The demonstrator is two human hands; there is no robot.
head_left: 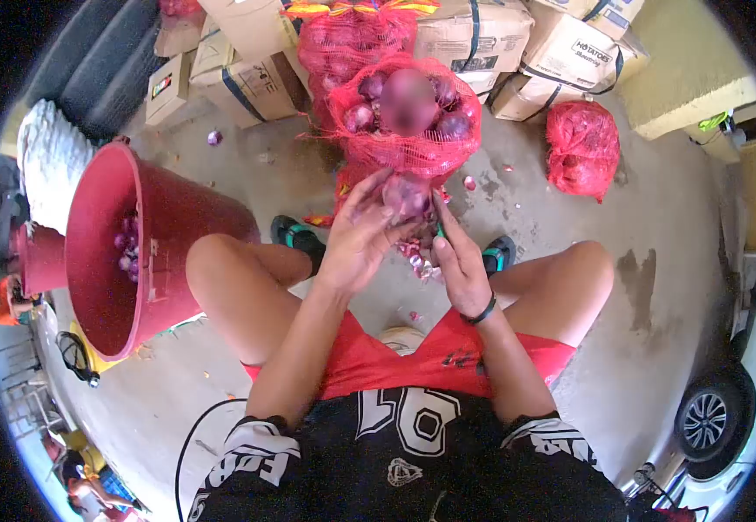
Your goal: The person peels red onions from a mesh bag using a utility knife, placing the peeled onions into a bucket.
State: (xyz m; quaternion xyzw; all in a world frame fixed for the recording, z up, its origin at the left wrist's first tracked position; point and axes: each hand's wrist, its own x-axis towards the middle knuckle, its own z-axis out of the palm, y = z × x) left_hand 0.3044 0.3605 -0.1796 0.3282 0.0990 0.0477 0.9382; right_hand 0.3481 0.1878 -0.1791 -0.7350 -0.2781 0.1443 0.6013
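My left hand (362,233) has its fingers curled round a red onion (406,197), in front of an open red mesh sack. My right hand (461,265) is at the onion's right side, closed on a small tool with a green handle (438,229); its blade or tip cannot be made out. More red onions (454,125) fill the open mesh sack (408,157). Onion skins (417,261) lie on the floor below my hands.
A large red tub (195,209) with onions inside leans at my left. Tied mesh sacks (356,43) and cardboard boxes (469,39) stand behind the open sack. Another red bag (582,148) lies on the right. A car wheel (706,420) is at lower right; people are far left.
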